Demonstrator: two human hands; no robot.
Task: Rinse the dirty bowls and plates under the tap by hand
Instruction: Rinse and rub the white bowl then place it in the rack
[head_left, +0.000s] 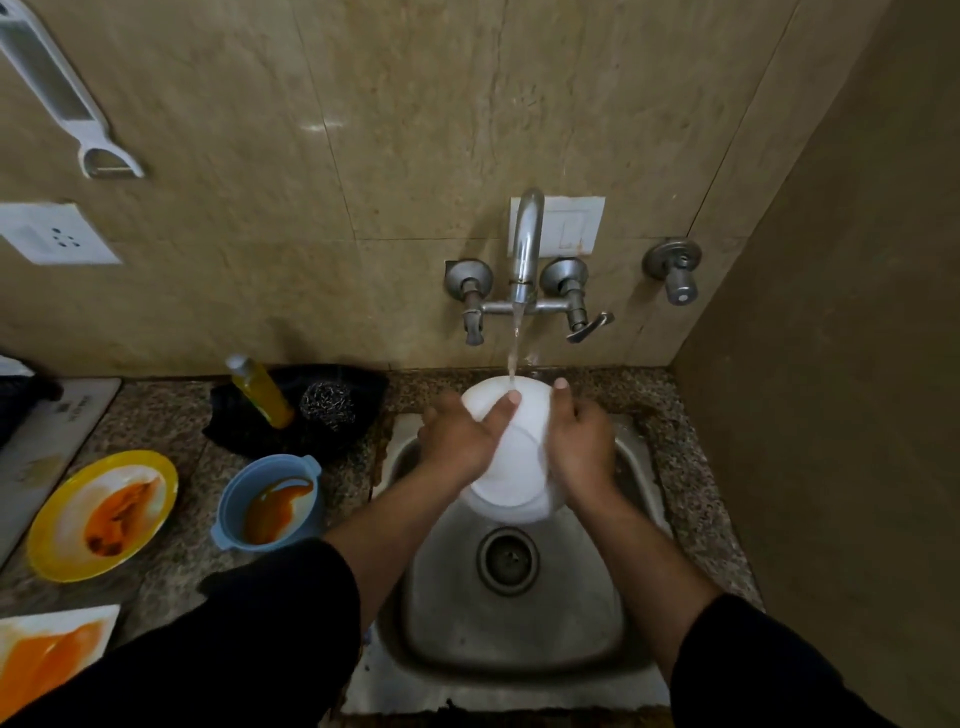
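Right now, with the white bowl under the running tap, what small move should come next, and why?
Probably rotate the white bowl between the left hand and right hand so the stream sweeps its other parts: it lands only at the far rim. The blue bowl and yellow plate, smeared orange, wait nearby.

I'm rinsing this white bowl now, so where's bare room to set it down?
Bare speckled granite counter runs right of the steel sink, up to the side wall. The basin floor around the drain is free. Left is crowded: sauce-stained blue plastic bowl, yellow round plate, yellow soap bottle, steel wool scourer.
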